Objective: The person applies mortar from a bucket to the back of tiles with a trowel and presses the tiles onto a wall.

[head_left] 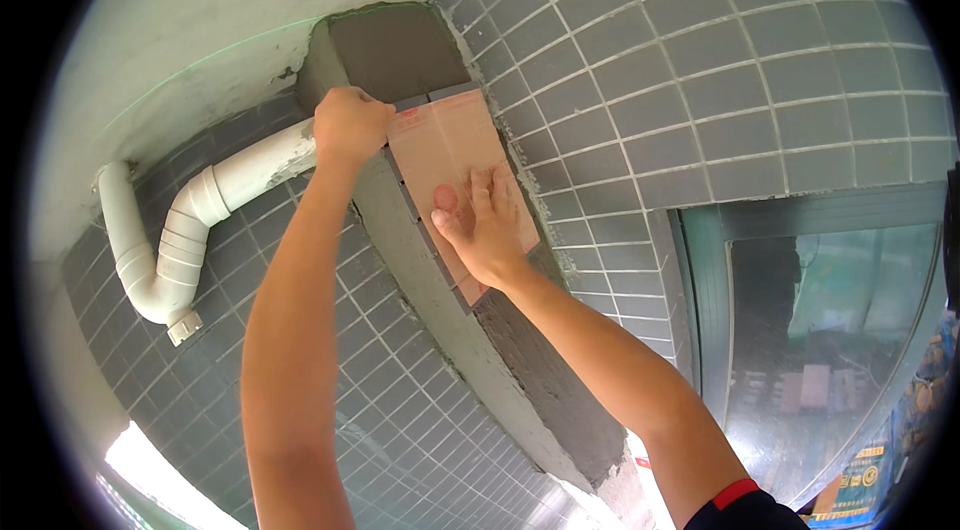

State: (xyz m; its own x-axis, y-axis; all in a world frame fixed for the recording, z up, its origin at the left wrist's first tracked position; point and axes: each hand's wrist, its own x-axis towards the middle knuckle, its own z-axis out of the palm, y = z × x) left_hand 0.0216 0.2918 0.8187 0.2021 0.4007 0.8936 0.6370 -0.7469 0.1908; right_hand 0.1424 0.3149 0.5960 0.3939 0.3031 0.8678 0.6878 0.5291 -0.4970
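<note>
A sheet of small grey tiles, faced with brown paper bearing red print, lies against a mortar-coated column. My left hand is closed at the sheet's upper left corner, beside the white pipe; what is inside its fingers is hidden. My right hand is open on the lower part of the paper, fingers spread and thumb out to the left.
A bent white pipe runs along the left. Grey tiled wall surrounds the column, with a pale ceiling above. A framed glass window is at right, with stacked blue and yellow packages at its lower edge.
</note>
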